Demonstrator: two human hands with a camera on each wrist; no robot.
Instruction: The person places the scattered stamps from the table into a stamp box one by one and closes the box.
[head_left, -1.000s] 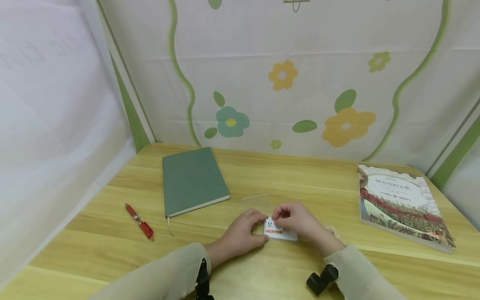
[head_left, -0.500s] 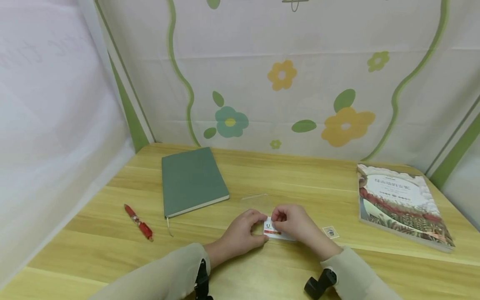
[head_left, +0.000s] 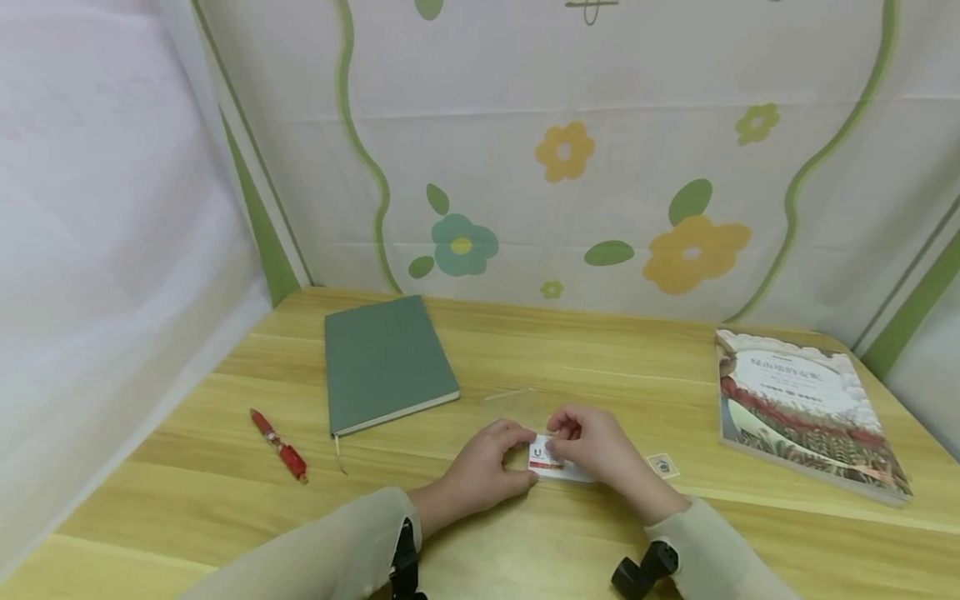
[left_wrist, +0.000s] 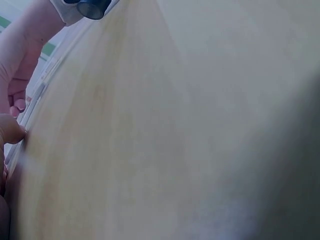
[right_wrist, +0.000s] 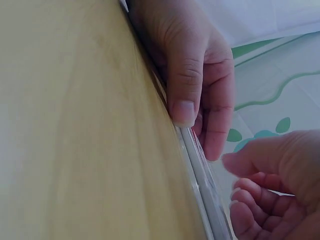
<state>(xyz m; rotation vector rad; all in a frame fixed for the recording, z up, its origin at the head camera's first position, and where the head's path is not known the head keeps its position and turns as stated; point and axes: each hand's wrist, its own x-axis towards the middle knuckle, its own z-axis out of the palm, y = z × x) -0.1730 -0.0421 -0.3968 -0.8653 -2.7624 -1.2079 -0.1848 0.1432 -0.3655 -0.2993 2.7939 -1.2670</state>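
Observation:
A thin white card (head_left: 573, 472) with a dark U-shaped mark and a red strip lies flat on the wooden table. My left hand (head_left: 483, 473) holds its left end, thumb and a finger at opposite edges. Over the card's printed face bends my right hand (head_left: 596, 446), its thumb and forefinger close together at the print. From the side, the right wrist view shows the card as a pale layered edge (right_wrist: 204, 182). There the right thumb (right_wrist: 255, 156) is right beside the card's face and the other fingers curl inward. I cannot tell whether the right fingertips pinch anything.
A clear plastic sheet (head_left: 513, 406) lies just behind the hands. A small square paper piece (head_left: 662, 465) is right of the right wrist. Further out are a green notebook (head_left: 390, 364), a red pen (head_left: 279, 446) and an illustrated book (head_left: 810, 412).
The right fingertips have shifted slightly over the card's face. The right forearm has moved a little, uncovering the small square paper piece. The left hand keeps its place.

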